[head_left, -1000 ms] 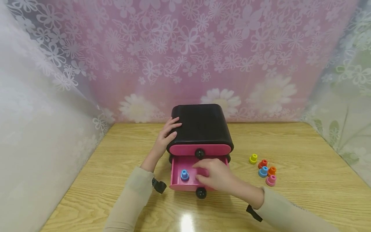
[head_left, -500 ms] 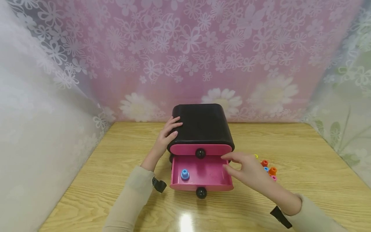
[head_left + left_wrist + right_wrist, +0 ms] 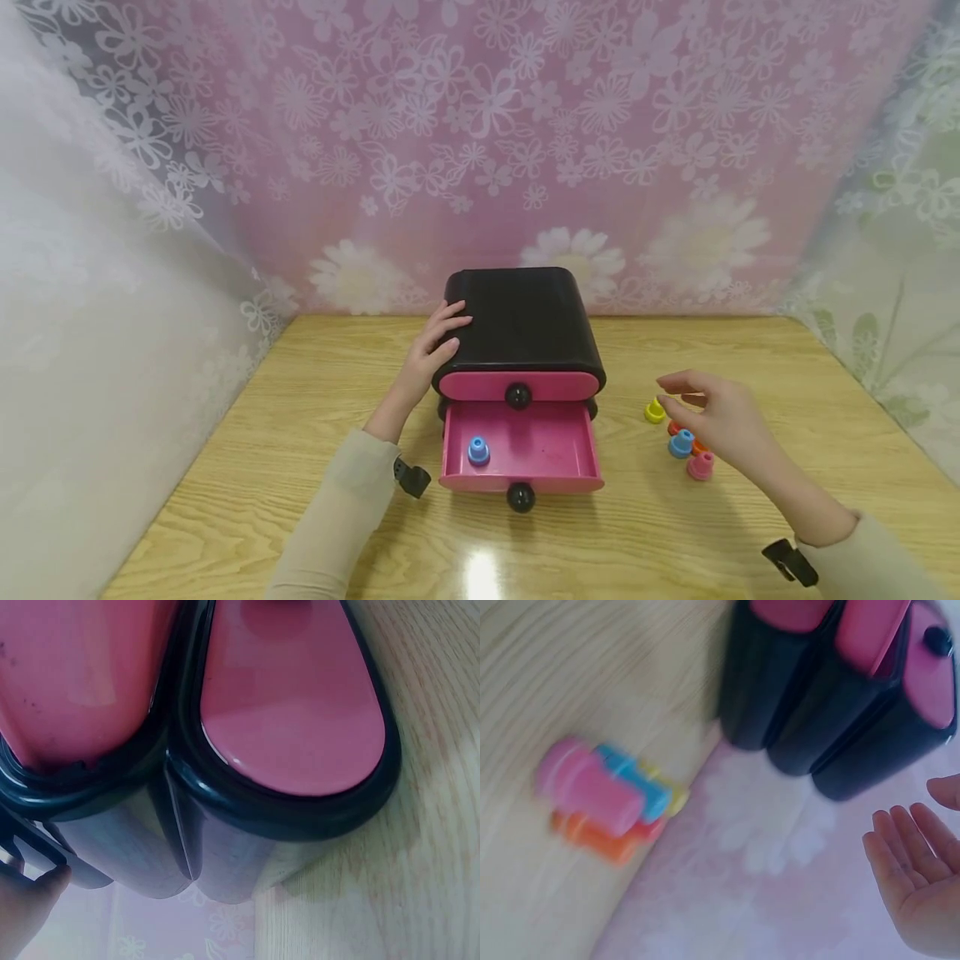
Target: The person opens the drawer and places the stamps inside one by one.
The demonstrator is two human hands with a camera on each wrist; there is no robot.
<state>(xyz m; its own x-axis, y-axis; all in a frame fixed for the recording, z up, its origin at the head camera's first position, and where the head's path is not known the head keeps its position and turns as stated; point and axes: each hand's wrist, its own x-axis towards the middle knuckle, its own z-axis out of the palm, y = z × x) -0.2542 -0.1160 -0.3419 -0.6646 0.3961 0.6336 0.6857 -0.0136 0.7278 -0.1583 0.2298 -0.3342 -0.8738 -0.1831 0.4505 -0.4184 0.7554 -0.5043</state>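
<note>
My left hand (image 3: 427,354) rests on the upper left side of a black drawer cabinet (image 3: 517,321), fingers spread over its edge. One pink drawer (image 3: 540,450) is pulled out, with a small blue stepped plastic peg (image 3: 477,451) standing in its left part. My right hand (image 3: 723,417) hovers over the loose pegs on the right, fingers relaxed and nothing between them. Beneath and beside it are a yellow peg (image 3: 655,412), a blue peg (image 3: 681,444) and a pink peg (image 3: 701,467). Red and orange pegs are partly hidden by the hand.
A wooden tabletop (image 3: 322,500) bears everything. The top drawer (image 3: 480,386), with its round black knob (image 3: 518,396), is closed above the pulled-out one. Flowered cloth (image 3: 480,167) hangs behind and along both sides.
My right hand has drawn back out of the drawer and travelled right to the loose pegs. The blue peg stays in the drawer. My left hand has kept its place.
</note>
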